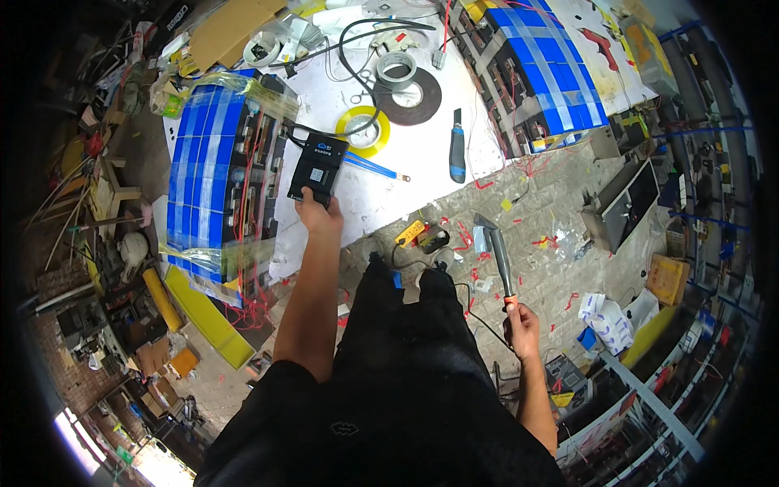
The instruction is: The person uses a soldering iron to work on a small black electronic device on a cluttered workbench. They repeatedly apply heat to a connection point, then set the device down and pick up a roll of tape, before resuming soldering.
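My left hand grips the lower end of a flat black electronic module with a label on its face. Blue wires run from the module's side to a ring terminal, and it sits just right of a blue-wrapped battery pack on the white table. My right hand is closed round the handle of a large soldering iron, held upright over the floor. Its grey shaft ends in an angled head, pointing away from me. A dark cord lies near its handle.
A second blue battery pack stands far right on the table. Between the packs lie a utility knife, yellow tape, a grey tape roll and a brown roll. Red wire scraps and a yellow tool litter the floor.
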`<state>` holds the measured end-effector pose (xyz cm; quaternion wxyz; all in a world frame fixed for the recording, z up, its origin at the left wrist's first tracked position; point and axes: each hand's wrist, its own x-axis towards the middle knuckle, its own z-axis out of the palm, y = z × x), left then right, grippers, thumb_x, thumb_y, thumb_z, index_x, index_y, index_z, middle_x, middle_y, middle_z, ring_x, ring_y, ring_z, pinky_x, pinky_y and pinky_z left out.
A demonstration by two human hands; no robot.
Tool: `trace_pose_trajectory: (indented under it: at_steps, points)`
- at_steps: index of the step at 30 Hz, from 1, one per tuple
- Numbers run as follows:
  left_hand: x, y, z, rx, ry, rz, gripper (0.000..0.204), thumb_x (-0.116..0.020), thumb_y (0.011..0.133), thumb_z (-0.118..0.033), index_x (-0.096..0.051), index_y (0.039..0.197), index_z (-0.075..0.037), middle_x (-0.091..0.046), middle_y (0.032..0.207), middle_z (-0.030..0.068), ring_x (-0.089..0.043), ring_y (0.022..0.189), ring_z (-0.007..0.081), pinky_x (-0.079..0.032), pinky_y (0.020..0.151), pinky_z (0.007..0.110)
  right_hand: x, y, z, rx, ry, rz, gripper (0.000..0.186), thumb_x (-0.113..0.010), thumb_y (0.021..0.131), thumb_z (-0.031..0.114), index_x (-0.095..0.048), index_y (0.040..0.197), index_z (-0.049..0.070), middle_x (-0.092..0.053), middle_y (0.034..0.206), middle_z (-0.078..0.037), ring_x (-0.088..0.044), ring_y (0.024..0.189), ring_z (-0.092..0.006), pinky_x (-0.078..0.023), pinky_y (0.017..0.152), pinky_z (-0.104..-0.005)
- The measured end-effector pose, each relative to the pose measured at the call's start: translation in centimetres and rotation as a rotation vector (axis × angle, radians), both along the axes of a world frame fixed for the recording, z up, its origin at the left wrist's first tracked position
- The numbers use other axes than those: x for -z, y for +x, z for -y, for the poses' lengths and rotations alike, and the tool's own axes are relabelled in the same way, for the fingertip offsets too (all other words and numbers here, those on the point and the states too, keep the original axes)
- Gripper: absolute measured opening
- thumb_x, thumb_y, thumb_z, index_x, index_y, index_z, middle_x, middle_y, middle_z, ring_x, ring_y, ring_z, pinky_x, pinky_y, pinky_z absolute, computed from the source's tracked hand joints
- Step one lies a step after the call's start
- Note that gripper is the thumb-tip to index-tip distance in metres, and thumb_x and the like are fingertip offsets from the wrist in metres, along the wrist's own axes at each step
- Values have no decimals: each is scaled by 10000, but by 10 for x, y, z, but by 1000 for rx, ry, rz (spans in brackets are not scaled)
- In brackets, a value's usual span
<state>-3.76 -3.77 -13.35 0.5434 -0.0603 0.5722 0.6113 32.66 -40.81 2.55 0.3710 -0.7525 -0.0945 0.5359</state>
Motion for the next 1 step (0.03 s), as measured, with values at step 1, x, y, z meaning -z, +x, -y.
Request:
trace_pose_trajectory:
  at_steps: [1]
  points:
    - [-2,-1,0,26,-8,-27,300,-628,1057,-390,-525,1319,-284,-656,1171,0,-615,981,241,-512,697,413,1,0,-1,-1,1,-2,300,-656,1071,340,-642,928,77,-480,584,71,-402,441,-43,-294,413,-248]
